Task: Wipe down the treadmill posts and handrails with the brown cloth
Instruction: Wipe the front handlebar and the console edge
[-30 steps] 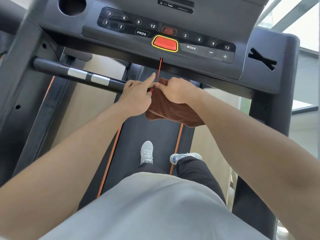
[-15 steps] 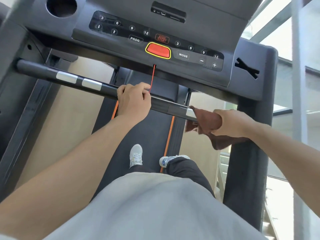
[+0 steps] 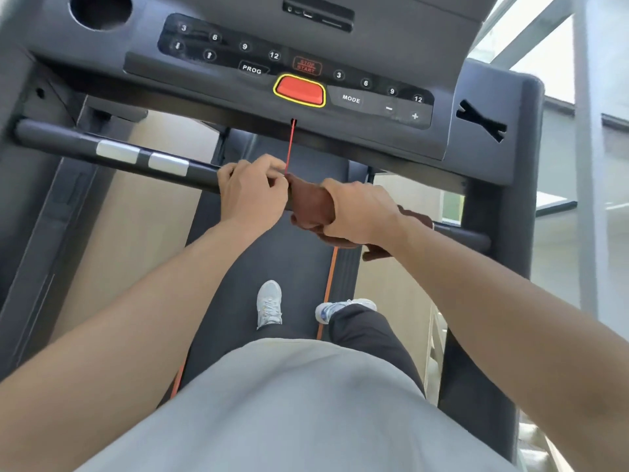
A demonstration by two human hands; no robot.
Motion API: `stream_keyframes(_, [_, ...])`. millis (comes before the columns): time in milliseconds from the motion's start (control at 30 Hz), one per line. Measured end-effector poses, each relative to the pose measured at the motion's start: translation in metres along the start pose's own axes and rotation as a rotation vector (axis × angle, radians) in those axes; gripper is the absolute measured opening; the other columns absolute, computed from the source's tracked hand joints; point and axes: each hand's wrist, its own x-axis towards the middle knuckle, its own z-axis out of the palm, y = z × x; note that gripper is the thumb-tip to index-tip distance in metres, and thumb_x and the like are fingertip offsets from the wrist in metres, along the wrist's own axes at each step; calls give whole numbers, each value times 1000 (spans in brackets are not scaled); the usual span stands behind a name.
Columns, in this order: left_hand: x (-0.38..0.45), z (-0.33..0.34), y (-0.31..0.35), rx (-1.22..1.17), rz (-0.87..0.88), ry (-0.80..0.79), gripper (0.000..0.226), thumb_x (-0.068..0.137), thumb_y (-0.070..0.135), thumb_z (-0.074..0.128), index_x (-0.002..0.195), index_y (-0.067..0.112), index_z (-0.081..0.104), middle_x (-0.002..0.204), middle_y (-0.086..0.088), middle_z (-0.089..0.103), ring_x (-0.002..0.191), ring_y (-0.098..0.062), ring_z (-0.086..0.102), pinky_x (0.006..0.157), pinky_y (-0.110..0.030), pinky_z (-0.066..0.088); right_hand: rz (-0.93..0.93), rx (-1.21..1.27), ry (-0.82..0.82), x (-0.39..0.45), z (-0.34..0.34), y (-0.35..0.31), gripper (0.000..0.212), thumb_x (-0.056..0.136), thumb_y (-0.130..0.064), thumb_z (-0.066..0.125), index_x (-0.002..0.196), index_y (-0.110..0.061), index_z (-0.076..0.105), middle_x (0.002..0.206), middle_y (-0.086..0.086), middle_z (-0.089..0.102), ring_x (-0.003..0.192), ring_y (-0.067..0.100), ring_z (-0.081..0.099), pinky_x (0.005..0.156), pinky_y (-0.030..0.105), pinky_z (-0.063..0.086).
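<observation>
Brown cloth (image 3: 311,206) sat wrapped around the handrail (image 3: 119,153) mid-bar, clenched in the right hand (image 3: 357,211)'s grip; the left hand (image 3: 252,194) gripped the rail just beside it, pinching the red cord (image 3: 289,148).

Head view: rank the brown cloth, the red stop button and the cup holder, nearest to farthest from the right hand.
1. brown cloth: gripped in the right hand on the handrail.
2. red stop button: above, centre of the console.
3. cup holder: far upper left corner.

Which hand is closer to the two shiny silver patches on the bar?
The left hand. It grips the handrail just beside the silver patches. The right hand, holding the brown cloth, is farther along, beyond the left hand.
</observation>
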Motion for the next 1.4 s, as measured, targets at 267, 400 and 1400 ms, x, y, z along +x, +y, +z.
stream_keyframes(267, [4,8,2,76,5,68,17,98,23,53,104,27,68,78,17,59,100,-17,55,100,-30,21,339,-68,-455,-79,-19,129,40,72,-41,79,103,-31,57,83,-10,63,77,19,62,73,35,55])
stream_keyframes(400, [2,9,3,74,20,77,17,98,26,54,107,26,68,82,16,61,99,-18,55,104,-35,24,238,-77,-370,-64,-20,104,32,75,-42,75,100,-27,61,83,-7,67,73,20,61,67,33,48])
stream_keyframes(1400, [-4,58,113,616,260,-551,100,83,91,4,71,15,68,79,-5,67,90,-29,61,101,-47,39,606,610,534,-160,45,48,64,87,-24,79,146,-23,53,151,-3,47,142,15,36,117,30,35])
